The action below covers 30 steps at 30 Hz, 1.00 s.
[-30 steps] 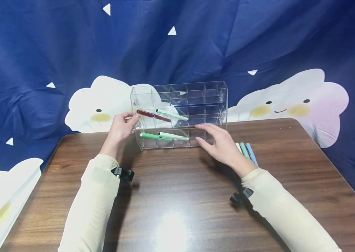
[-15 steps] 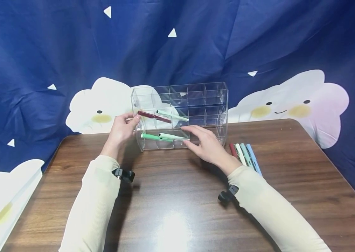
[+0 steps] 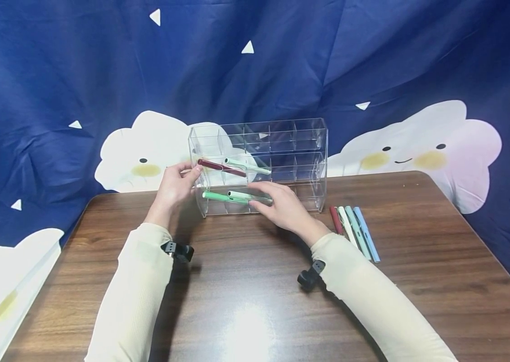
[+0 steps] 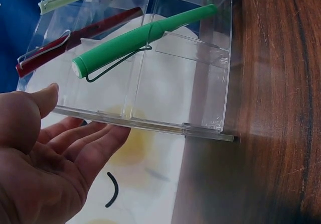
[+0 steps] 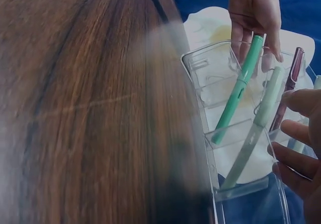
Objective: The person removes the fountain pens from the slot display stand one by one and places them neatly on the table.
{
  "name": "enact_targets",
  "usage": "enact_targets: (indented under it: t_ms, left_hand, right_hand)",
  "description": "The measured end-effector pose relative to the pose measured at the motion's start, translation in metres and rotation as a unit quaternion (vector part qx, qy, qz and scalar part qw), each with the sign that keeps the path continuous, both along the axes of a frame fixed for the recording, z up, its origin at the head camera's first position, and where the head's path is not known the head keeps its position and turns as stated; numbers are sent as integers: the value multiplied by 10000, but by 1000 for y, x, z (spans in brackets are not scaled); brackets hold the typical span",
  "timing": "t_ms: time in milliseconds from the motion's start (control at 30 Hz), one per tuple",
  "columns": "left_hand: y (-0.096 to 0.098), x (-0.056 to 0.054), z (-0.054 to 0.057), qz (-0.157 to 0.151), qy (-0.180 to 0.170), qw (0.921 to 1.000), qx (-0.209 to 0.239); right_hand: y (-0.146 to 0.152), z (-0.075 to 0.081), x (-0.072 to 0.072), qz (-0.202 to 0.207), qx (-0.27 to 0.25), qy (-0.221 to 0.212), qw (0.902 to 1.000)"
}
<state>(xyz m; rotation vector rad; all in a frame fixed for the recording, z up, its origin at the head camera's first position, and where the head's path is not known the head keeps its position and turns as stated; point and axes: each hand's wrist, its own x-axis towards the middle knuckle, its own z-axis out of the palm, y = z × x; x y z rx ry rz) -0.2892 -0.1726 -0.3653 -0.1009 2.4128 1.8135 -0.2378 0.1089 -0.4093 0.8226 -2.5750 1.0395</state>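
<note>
A clear acrylic pen rack with tiered compartments stands at the back of the table. My left hand holds its left side panel, thumb at the front edge and fingers along the outside in the left wrist view. Across the upper tier lie a dark red pen and a pale green pen. Lower down are a bright green pen and a pale mint pen. My right hand hovers at the lower tier's front, fingers spread, fingertips close to the mint pen.
Right of the rack, a dark red pen, a white pen, a teal pen and a light blue pen lie side by side on the wooden table. A blue cloud-print curtain hangs behind.
My right hand has moved left along the rack's front, from its right half to the lower pens, uncovering the pens on the table. My left hand has stayed at the left panel.
</note>
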Motion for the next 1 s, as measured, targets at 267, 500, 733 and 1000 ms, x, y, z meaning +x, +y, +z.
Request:
enact_targets:
  t_ms: [267,500,733,1000]
  left_hand:
    - [0,-1,-1,19,-27,10000,-17]
    - [0,-1,-2,34,45,10000,-39]
    - [0,-1,-3,11,16,10000,-56]
    - [-1,0,-1,22,50,10000,-25]
  right_hand:
    - [-11,-4,-7,-129,109,-260,9995]
    - [-20,-8,-12,-350,320,-671,9966]
    - [-26,-10,-9,-818,551,-635,9931]
    - [-31,-12,-7,-1205,666,-638,9884]
